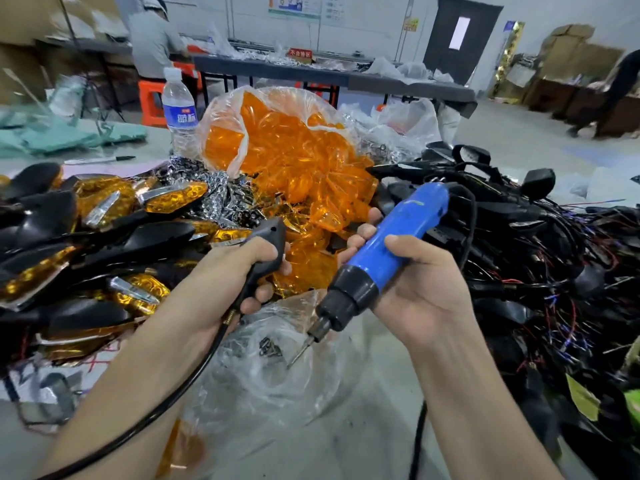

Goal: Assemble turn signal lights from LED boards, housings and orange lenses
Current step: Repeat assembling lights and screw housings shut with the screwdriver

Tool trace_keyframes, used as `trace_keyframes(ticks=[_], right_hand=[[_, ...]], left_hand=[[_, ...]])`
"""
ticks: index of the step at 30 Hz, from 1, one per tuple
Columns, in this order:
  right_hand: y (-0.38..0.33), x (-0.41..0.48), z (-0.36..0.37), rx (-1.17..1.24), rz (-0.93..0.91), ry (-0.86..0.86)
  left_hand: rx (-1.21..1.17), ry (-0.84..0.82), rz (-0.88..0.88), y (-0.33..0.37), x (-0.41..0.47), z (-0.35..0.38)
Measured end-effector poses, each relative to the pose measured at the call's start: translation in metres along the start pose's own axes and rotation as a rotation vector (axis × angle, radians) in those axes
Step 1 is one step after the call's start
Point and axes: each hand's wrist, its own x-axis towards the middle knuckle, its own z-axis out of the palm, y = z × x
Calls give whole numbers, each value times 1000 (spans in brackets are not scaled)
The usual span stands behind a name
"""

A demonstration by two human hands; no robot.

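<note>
Dozens of finished turn signals (pixel 104 209) lie heaped left; many bagged orange lenses (pixel 294 150) and wired housings (pixel 519 237) remain. My left hand (pixel 239 271) grips a black hosed tool (pixel 268 237), my right hand (pixel 426 289) the blue screwdriver (pixel 398 233).

Left hand (pixel 239 271): fingers curled round a black housing (pixel 272 237), bare forearm.
Right hand (pixel 426 289): fingers and thumb wrapped round a blue electric screwdriver (pixel 398 233).

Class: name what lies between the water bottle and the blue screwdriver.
A clear bag of orange lenses, spilling open towards the hands, shown in the head view.
</note>
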Motion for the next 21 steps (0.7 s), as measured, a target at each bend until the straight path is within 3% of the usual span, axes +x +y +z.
trace_keyframes(ticks=[6, 13, 18, 21], right_hand=[[-3, 26, -5, 128, -59, 188], [4, 26, -26, 125, -240, 172], [-15, 21, -19, -127, -537, 41], [-20, 18, -22, -160, -577, 43]], left_hand=[[375, 348, 209, -6, -9, 12], [500, 328, 194, -10, -9, 18], [566, 342, 193, -11, -15, 24], [594, 350, 212, -12, -19, 29]])
